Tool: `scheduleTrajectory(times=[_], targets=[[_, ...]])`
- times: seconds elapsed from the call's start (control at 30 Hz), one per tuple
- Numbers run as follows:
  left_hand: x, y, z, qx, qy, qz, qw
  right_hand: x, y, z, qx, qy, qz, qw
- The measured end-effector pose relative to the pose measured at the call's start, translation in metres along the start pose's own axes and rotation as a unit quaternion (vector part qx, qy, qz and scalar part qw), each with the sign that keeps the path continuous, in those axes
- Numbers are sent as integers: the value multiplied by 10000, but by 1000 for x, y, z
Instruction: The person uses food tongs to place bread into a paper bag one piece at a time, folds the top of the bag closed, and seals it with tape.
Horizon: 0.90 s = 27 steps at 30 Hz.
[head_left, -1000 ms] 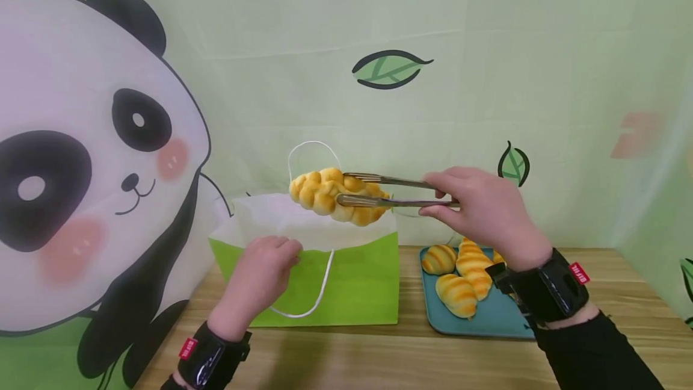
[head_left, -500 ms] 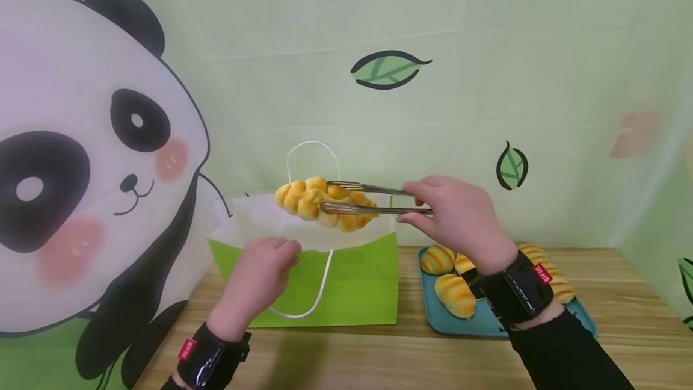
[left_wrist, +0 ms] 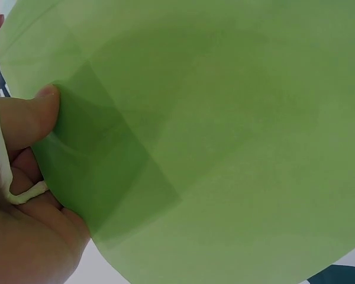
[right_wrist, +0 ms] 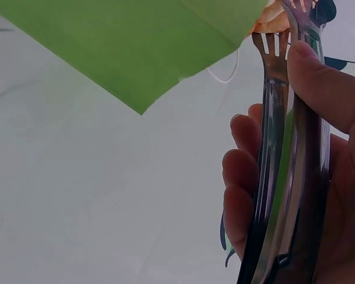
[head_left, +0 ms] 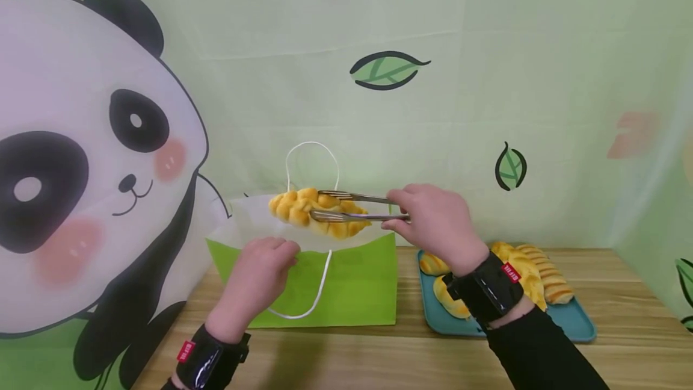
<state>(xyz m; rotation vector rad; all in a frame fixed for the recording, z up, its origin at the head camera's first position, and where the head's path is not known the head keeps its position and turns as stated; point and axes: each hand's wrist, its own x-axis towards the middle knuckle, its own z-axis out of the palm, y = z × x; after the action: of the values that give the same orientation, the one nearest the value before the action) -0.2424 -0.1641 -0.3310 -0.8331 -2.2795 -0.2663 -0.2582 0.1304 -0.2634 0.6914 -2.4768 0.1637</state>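
Observation:
My right hand (head_left: 435, 218) grips metal tongs (head_left: 357, 218), whose tips clasp a golden braided bread loaf (head_left: 289, 206). The loaf hangs level over the mouth of a green and white paper bag (head_left: 352, 287). At the bag's front rim, my left hand (head_left: 262, 272) pinches the edge; in the left wrist view its thumb (left_wrist: 32, 121) lies against the green paper, with the white cord handle (left_wrist: 29, 192) across the fingers. From the right wrist, the tongs' slotted ends meet the bread, mostly out of frame. The bag's inside bottom is hidden.
To the right, a blue tray (head_left: 574, 321) holds several bread rolls (head_left: 549, 275), partly covered by my right forearm. The wooden table (head_left: 379, 360) extends in front. Behind hangs a pale green cloth (head_left: 433, 119) printed with a panda.
My right hand has moved left and down with the tongs and loaf, from the bag's right side to above its opening. The left hand stays at the rim.

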Motion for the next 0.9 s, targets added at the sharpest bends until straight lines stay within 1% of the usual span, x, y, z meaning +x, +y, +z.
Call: scheduleTrajectory(times=[0.2,0.37,0.67,0.77,0.9], targets=[[0,1,-1,14,-7,-13,10000,2,-3,3,-130,-209,161,9996],[1,1,-1,18,13,12,10000,2,-4,5,-125,-288,161,9994],[1,1,-1,26,33,51,10000,2,-5,7,147,-370,207,9990],[1,1,-1,33,63,67,10000,3,-5,8,287,-480,289,9980],[0,1,-1,32,106,84,9999,6,-4,7,487,-507,409,9967]])
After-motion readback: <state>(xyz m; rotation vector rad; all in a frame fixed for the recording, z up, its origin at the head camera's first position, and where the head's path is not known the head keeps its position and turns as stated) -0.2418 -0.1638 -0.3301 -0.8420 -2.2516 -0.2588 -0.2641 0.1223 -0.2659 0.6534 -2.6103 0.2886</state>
